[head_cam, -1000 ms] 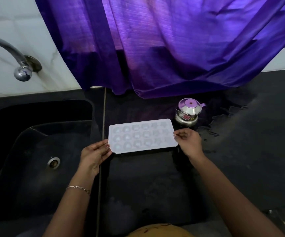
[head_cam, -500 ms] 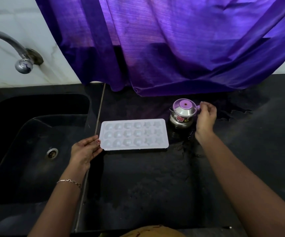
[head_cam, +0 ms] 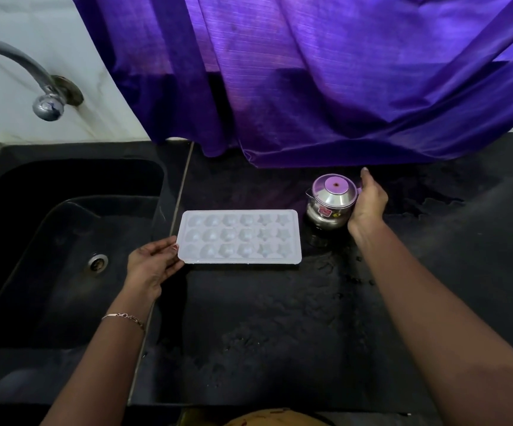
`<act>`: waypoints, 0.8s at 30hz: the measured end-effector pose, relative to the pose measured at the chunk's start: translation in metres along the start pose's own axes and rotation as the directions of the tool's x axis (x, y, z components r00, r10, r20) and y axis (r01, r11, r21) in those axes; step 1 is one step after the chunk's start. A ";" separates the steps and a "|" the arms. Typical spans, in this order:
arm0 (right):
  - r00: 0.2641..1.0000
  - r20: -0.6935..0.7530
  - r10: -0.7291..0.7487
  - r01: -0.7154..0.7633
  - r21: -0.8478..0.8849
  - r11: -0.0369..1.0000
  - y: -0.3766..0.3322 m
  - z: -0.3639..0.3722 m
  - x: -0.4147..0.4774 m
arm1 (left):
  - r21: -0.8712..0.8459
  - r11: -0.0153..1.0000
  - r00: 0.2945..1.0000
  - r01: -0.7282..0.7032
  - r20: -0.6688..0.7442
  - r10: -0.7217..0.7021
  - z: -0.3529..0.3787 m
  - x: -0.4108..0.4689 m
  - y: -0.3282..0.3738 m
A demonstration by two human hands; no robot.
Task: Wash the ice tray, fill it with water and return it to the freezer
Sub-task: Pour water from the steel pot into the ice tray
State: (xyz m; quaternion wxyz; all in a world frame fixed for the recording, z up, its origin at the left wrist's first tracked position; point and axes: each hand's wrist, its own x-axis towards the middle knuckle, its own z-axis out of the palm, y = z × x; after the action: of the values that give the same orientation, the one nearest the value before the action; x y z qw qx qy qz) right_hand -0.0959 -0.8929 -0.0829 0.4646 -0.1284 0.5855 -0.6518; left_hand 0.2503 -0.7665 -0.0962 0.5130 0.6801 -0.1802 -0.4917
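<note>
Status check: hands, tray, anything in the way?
Left hand pinches ice tray edge, tray on counter. Right hand grips steel jug beside it. Nothing in the way.

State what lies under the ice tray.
The ice tray lies on the wet black countertop, its left edge held by the left hand. The patch beneath it is covered, so anything there cannot be seen.

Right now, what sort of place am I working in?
Most likely a home kitchen, at the sink counter: a black sink with a drain, a wall tap over it, and a wet black countertop carrying an ice tray and a small lidded steel jug.
</note>
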 end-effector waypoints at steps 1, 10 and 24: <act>1.000 0.002 -0.003 0.003 -0.002 1.000 -0.001 0.002 0.000 | 0.001 1.000 1.000 0.000 -0.005 0.000 0.000 0.000 0.000; 0.998 -0.058 0.034 -0.036 -0.043 0.998 -0.005 0.001 -0.008 | 0.008 1.000 0.999 -0.007 0.037 0.006 -0.003 0.003 0.001; 0.975 0.046 -0.215 0.220 -0.242 0.945 -0.007 0.011 -0.037 | 0.027 1.000 0.989 0.009 0.145 -0.013 -0.014 0.007 0.007</act>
State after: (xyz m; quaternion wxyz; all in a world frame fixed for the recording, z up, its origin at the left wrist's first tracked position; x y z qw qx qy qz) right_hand -0.0713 -0.8728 -0.0596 0.3759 -0.2548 0.6394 -0.6205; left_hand 0.2672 -0.7671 -0.0931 0.4870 0.6500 -0.2198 -0.5404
